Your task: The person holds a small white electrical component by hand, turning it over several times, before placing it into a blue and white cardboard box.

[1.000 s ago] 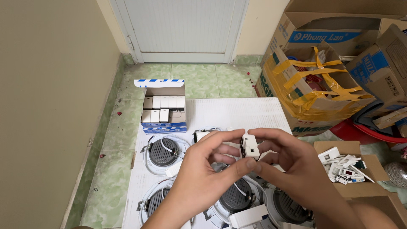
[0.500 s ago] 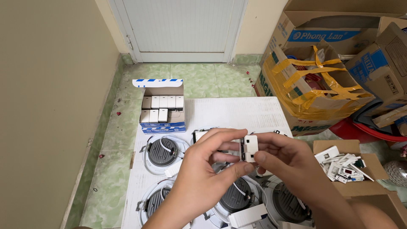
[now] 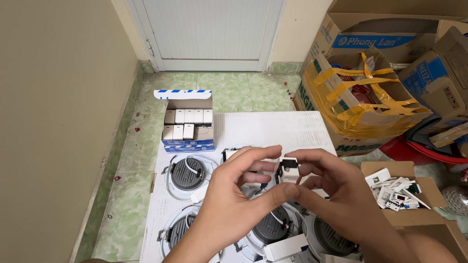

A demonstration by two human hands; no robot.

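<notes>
A small white switch module (image 3: 289,170) sits pinched between both hands above the desk (image 3: 273,129), the left hand (image 3: 239,195) clamping it from below with thumb and fingers, the right hand (image 3: 336,190) closed on its far side. The step in hand appears to be fitting or checking the part; any next move calls for steady fingertip pressure. Round lamps (image 3: 187,173) crowd the desk beneath; an open box (image 3: 187,124) of modules stands behind, cartons (image 3: 360,107) hemming the right.

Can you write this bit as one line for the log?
left hand: pinching small white part | right hand: pinching same part | below: round lamps
</notes>
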